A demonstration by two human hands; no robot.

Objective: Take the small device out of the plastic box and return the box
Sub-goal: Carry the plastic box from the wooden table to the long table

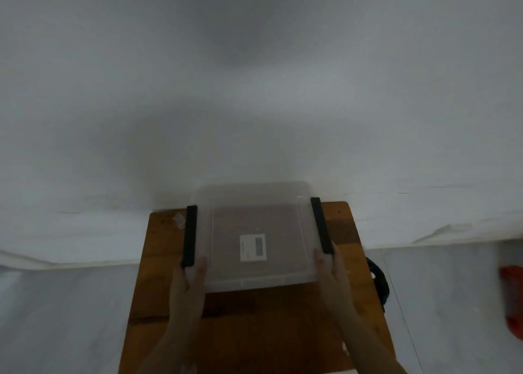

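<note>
A clear plastic box [254, 203] with two black side latches sits on a small brown wooden table [243, 325], its far end against the white wall. A white label shows through its middle. My left hand [191, 277] grips the box's near left corner below the left latch. My right hand [329, 269] grips the near right corner below the right latch. No small device can be made out inside; the picture is dim and blurred.
A white wall fills the upper view. Grey floor lies on both sides of the table. A dark cable or strap [377, 283] hangs off the table's right edge. A red object [513, 297] stands on the floor at far right.
</note>
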